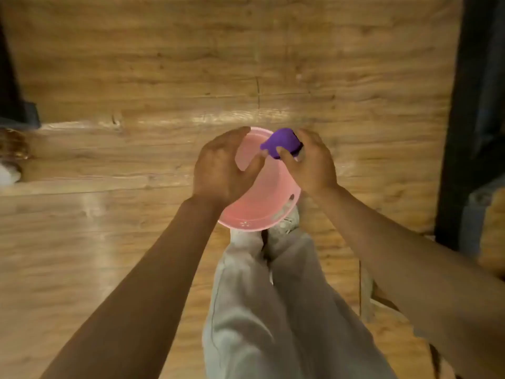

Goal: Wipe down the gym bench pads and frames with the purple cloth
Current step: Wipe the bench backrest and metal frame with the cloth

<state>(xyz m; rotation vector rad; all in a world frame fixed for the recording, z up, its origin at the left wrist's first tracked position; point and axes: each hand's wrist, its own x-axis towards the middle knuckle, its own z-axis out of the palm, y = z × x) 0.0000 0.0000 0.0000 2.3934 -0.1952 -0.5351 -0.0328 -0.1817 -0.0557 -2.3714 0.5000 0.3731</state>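
The purple cloth (281, 143) is bunched into a small wad above a pink plastic basin (270, 198) that stands on the wooden floor in front of my feet. My right hand (308, 162) grips the cloth, fingers and thumb curled round it. My left hand (221, 165) hovers over the left half of the basin with its fingers loosely bent and holds nothing. No bench pad shows clearly in view.
A dark metal frame (464, 119) runs down the right edge of the view. Another dark piece (16, 105) sits at the left edge. My legs in light trousers (262, 310) and white shoes stand just behind the basin.
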